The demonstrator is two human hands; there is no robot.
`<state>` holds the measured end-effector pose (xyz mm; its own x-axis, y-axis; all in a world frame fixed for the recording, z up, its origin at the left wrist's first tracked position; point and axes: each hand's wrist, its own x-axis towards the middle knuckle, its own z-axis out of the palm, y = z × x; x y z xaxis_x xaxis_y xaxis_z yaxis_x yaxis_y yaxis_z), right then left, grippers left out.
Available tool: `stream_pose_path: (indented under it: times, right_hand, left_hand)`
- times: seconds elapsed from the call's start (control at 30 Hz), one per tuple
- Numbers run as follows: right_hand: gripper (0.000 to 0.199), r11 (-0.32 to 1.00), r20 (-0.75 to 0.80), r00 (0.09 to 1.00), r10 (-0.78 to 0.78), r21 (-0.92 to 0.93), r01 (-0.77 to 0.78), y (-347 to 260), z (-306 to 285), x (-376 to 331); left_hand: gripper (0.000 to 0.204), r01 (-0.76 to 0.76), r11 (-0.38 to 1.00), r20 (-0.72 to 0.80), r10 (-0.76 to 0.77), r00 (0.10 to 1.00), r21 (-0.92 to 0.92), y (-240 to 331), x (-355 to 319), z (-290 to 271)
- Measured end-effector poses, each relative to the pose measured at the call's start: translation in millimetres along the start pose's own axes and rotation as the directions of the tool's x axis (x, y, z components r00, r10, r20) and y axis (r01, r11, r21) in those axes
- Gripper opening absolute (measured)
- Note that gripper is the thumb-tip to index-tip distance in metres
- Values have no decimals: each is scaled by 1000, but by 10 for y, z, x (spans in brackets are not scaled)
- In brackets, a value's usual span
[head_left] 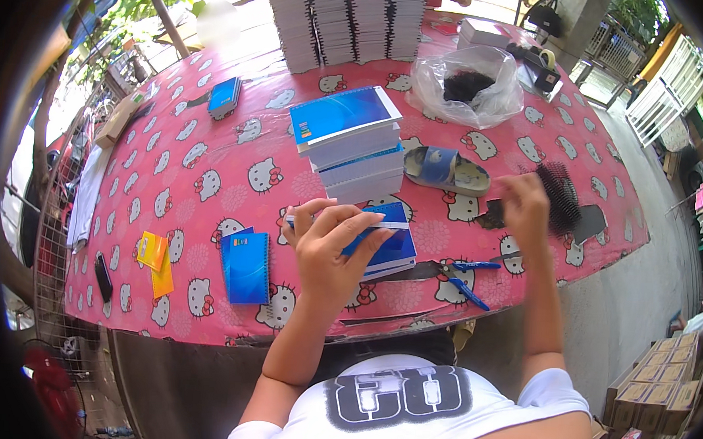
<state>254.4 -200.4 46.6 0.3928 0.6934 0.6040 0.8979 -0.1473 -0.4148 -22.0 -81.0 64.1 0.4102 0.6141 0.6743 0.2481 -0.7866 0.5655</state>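
Note:
Near the table's front edge, my left hand [327, 238] is closed on a blue-covered notebook [392, 225], thumb and fingers pinching it so its white page edge faces me. Under it lies a short pile of blue notebooks [397, 254]. Just behind rises a taller stack of blue-covered page blocks [345, 122]. Over to the right, my right hand [529, 203] is beside a bundle of black binding coils [559, 197]. Its fingers are bent and smeared by motion, so any coil in them cannot be made out. Blue-handled pliers [468, 291] lie between my hands.
A sandal [448, 170] sits behind the pliers. A clear plastic bag [493, 100] with black contents and tall stacks of spiral notebooks [346, 24] stand at the back. Blue spiral notebooks [247, 268], yellow booklets [158, 261] and a phone-like dark object [103, 278] lie left.

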Motion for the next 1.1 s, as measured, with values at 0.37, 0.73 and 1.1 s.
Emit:
stream_pose_path:
  times: [0.37,0.73,1.1]
  right_hand:
    - [20,786,205,965,-166,618,4,-1067,85,38]
    - [9,811,461,880,-112,554,-188,-1106,-2,155]
    - [17,909,215,931,-296,364,204,-1331,121,79]
  left_hand:
    - [21,9,1000,6,-9,1000,-6,3,7,-9]
    - [20,24,997,-28,-23,999,67,24,-23,20]
    - [23,27,997,-9,-27,1000,73,15,-45,2]
